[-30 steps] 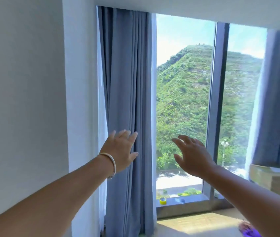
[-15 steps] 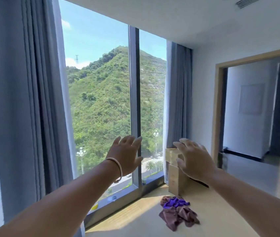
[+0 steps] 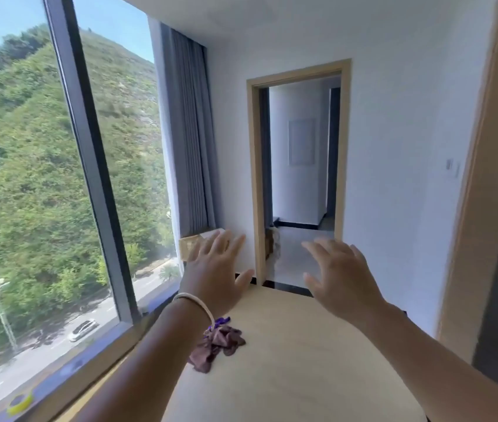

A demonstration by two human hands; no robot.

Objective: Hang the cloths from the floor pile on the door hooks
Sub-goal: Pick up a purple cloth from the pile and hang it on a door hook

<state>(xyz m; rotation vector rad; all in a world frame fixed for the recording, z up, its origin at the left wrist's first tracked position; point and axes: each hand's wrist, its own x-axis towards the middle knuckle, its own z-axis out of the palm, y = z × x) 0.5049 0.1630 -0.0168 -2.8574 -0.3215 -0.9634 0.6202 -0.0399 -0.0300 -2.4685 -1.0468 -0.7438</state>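
Since the earlier frame the view has been swung right, and the doorway is now faced. Left hand and right hand are held up, fingers spread, nothing gripped. Cloths are seen piled on the floor beneath the left wrist.

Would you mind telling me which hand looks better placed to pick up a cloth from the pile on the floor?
Probably the left. The left hand is open and its forearm passes right over the cloth pile near the window. The right hand, also open, is off to the side over bare floor.
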